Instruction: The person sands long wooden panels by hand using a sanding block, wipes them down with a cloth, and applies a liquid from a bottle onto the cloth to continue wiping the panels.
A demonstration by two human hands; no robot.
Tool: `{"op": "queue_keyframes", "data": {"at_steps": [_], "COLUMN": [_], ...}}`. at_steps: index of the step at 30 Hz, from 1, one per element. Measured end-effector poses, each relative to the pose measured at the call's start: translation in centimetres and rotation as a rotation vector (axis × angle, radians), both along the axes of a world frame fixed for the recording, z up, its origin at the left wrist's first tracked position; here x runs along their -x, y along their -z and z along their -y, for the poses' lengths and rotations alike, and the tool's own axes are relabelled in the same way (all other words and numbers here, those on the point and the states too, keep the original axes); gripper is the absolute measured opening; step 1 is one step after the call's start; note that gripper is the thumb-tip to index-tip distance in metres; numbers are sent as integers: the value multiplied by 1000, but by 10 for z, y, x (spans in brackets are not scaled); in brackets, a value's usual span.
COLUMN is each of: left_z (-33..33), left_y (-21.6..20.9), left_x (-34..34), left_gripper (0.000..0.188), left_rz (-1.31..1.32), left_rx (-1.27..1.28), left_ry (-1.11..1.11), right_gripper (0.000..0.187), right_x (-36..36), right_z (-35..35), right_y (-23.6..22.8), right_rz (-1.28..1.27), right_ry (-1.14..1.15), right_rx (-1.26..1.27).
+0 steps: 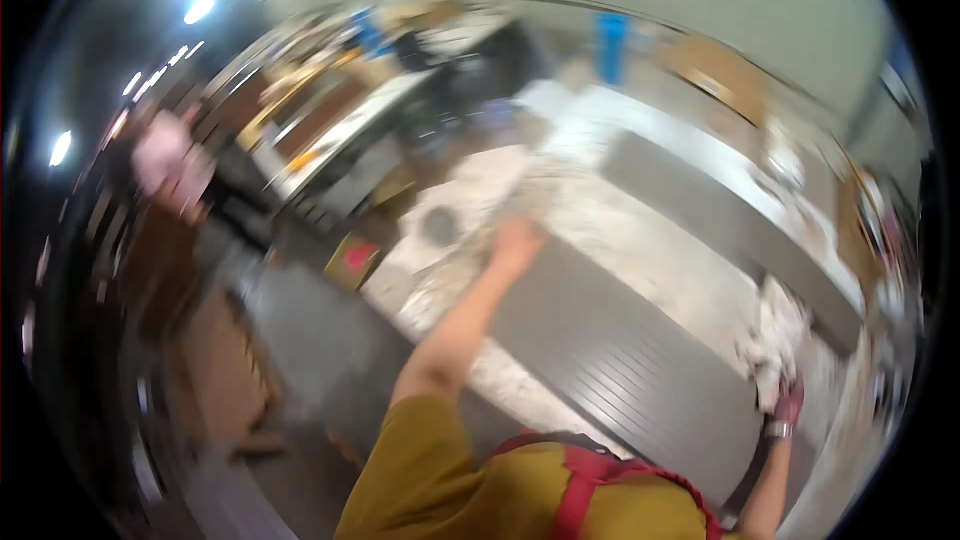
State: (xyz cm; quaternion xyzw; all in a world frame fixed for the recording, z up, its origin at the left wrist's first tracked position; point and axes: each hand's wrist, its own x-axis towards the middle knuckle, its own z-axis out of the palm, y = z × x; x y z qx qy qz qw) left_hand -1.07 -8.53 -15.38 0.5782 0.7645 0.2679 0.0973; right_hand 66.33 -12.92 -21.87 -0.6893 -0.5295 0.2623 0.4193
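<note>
a pale, dusty-looking counter [650, 250] spreads in front of the person, blurred in places. on it lies the near grey panel [600, 340], long and broad, slanting from the left hand down toward the person's body, with fine parallel lines across part of its face. beyond, on the same counter, the narrower far grey panel [735, 240] runs at much the same slant, a pale strip between the two. farther back are a brown cardboard sheet [715, 75] and an upright blue container [612, 48]. a crumpled white cloth [777, 335] sits between the panels' right ends. the left hand [518, 245] is at the near panel's far end; blur hides whether its fingers are open or closed. the right hand [790, 404], in a reddish glove, meets the cloth's lower end; i cannot tell whether its fingers grip it. a light band [779, 430] circles that wrist.
</note>
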Motion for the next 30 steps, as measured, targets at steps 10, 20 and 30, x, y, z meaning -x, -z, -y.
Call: {"op": "queue_keyframes", "data": {"at_steps": [10, 20, 30], "left_z": [11, -9, 8], "left_y": [15, 21, 14], "left_x": [39, 40, 2], "left_gripper": [60, 48, 44], "left_rz": [-11, -60, -79], "left_rx": [-4, -1, -48], "left_ry": [7, 93, 103], "right_gripper": [49, 38, 30], "right_x": [88, 88, 78], "right_z": [7, 31, 29], "right_y": [-78, -98, -76], "right_rz": [367, 343, 502], "right_ry": [73, 121, 191], "right_rx": [146, 204, 87]}}
